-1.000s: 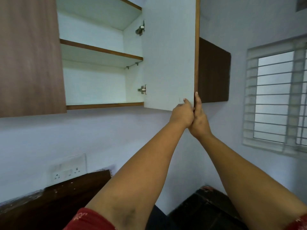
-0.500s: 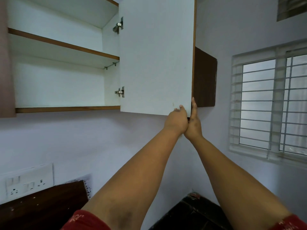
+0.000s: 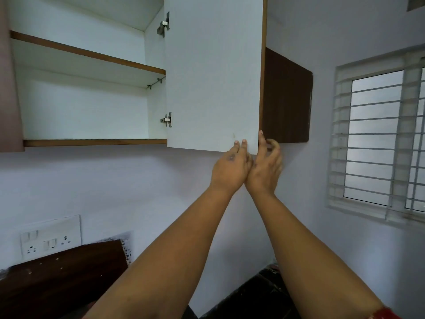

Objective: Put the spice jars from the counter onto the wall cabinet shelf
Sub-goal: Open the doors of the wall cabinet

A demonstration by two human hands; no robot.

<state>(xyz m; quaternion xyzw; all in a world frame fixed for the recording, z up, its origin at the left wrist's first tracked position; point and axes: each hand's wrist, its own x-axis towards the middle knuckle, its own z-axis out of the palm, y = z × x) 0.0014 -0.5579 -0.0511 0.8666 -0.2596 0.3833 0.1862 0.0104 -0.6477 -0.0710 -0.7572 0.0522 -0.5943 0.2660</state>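
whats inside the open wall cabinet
Nothing shows inside the cabinet: the bottom compartment and the shelf above look bare. The shelf tops and the far left are out of sight.

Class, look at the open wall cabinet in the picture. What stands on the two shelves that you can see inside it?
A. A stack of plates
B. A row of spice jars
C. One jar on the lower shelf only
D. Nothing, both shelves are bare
D: the upper shelf and the lower shelf show only white panels, while both hands, left hand and right hand, are at the corner of the open door.
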